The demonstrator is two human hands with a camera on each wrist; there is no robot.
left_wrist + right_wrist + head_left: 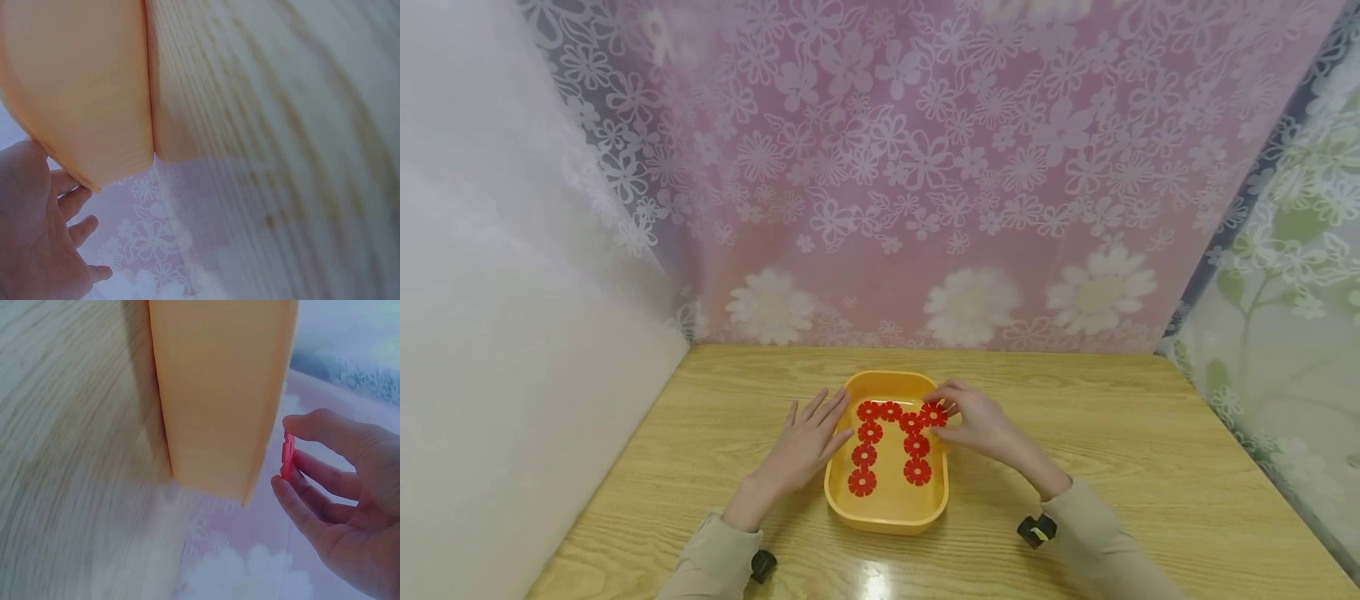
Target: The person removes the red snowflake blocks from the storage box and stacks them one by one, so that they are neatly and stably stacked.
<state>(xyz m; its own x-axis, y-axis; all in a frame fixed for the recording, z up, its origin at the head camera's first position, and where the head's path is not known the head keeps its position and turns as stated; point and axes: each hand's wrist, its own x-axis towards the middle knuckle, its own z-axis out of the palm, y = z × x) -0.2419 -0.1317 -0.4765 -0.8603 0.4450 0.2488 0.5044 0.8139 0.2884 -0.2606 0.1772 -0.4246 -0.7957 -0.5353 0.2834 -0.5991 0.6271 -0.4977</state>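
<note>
A yellow rectangular tub [887,527] stands on the table, with several red flower-shaped notched plastic discs [862,482] inside. On the left they form a column that bends along the far end; a shorter column runs down the right. My right hand [988,427] pinches one red disc [287,455] on edge between thumb and fingertips, over the tub's right rim near the far corner. Fairly straight fingers of my left hand [801,446] rest along the left rim, and the left wrist view shows them at the tub's outer wall [94,94].
The wood-grain table [715,433] runs around the tub. Behind it hangs a pink floral curtain [880,292], with a white panel [550,333] at the left and a leafy floral panel [1292,333] at the right. Black wrist straps [1037,531] sit below the sleeves.
</note>
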